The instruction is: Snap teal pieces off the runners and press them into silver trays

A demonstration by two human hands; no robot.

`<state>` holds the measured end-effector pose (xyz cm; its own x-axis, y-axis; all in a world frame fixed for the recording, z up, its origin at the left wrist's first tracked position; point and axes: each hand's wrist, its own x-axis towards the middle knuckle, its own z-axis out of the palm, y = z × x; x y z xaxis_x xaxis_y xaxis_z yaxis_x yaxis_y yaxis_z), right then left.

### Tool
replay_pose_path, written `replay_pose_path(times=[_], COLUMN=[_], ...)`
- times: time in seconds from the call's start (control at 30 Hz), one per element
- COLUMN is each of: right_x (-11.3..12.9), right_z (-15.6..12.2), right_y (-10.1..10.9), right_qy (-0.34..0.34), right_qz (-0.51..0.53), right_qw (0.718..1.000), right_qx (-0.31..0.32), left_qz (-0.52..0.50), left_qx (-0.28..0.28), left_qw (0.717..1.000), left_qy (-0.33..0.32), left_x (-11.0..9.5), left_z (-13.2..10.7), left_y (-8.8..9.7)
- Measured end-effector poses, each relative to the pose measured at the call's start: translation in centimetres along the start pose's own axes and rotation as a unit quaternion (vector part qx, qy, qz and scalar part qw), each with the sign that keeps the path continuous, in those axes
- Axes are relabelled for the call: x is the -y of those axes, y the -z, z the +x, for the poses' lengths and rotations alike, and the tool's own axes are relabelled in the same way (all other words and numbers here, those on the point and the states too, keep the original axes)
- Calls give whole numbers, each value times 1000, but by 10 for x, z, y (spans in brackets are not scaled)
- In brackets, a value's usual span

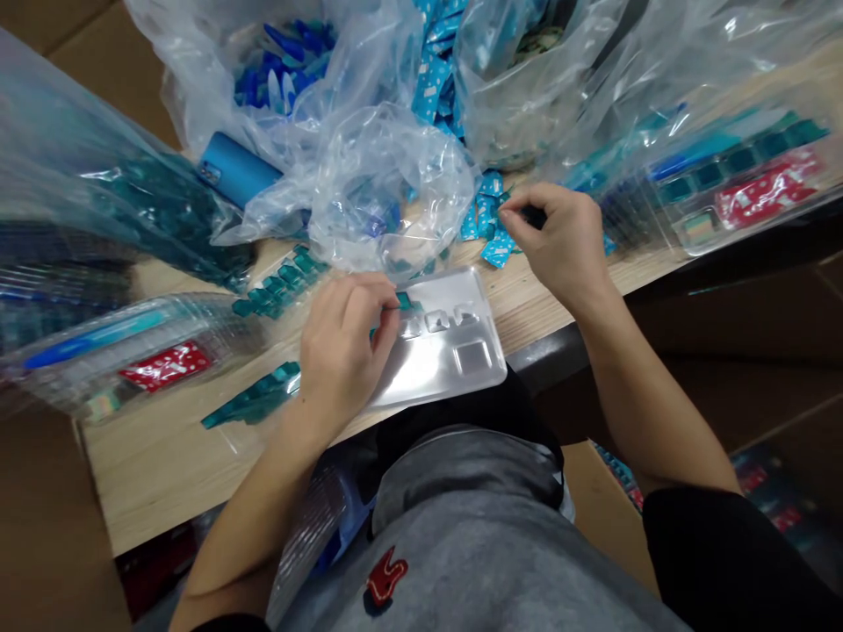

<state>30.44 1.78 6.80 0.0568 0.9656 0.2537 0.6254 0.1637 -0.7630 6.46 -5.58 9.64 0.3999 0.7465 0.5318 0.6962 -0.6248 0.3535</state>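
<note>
A clear plastic blister tray (454,351) lies at the near edge of the wooden table (158,456). My left hand (346,347) rests on the tray's left side, fingers curled and pinching a small teal piece (404,301) over a pocket. My right hand (559,241) is farther back and to the right, its fingers pinched on a small dark item beside a heap of light blue sachets (487,224).
Rows of teal pieces (280,283) and another teal strip (254,404) lie left of the tray. Filled blister packs with red cards sit at the left (132,360) and right (744,189). Clear plastic bags (388,175) of blue parts crowd the back. A blue phone (237,167) lies under a bag.
</note>
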Motion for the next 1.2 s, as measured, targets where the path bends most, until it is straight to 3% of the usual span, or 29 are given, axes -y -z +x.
replay_pose_path(times=[0.1,0.23,0.37,0.47,0.53,0.63,0.7,0.8,0.9,1.0,1.1,1.2], right_x=[-4,-10,-11,-9,-9,-6,1,26,59,81,87,83], right_z=[-2,1,4,6,8,10,7,-5,-24,-37,-41,-40], right_y=[0,1,-3,-5,-4,0,5,11,15,17,17,15], right_qy=[-4,-21,-40,-96,-168,-270,-295,-275,-237,-193,-144,-129], right_qz=[29,54,83,155,240,383,448,486,484,461,423,406], right_qw=[1000,998,996,983,956,880,838,815,817,842,876,884], right_qx=[2,-10,-15,0,25,77,106,154,208,204,180,193], left_qz=[40,30,-41,-46,-42,-44,-52,-82,-110,-119,-93,-79], left_qx=[52,65,65,76,106,130,129,100,42,55,85,94], left_qw=[997,993,996,996,993,988,988,991,993,991,992,992], left_qy=[-51,-96,-52,-16,-35,-75,-69,-14,19,0,-27,-43], left_x=[-3,-3,-2,-3,-2,0,1,-5,-19,-32,-37,-37], left_z=[-7,-17,-20,-18,-18,-16,-11,6,29,44,48,43], left_y=[9,20,19,16,17,20,22,22,20,16,16,18])
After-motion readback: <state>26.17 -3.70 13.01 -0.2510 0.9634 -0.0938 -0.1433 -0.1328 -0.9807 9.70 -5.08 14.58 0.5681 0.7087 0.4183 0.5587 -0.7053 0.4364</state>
